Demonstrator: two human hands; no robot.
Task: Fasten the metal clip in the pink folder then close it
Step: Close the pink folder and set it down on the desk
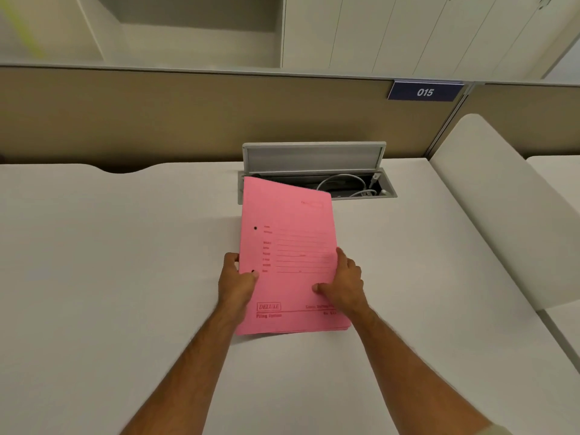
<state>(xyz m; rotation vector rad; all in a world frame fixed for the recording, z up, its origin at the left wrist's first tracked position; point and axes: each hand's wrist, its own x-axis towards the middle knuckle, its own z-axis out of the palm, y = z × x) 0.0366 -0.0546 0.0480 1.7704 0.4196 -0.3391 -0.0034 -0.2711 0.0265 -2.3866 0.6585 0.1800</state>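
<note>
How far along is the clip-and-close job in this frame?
Done, apparently: the pink card folder is shut, printed cover up, so the metal clip is hidden and unverifiable. In hand: the left hand grips its spine edge, the right hand its opposite edge. Left: resting it on the white desk and letting go.

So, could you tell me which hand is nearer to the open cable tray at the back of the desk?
Right. The right hand, on the pink folder's right edge, sits below the cable tray; the left hand, on the spine edge, is farther left.
</note>
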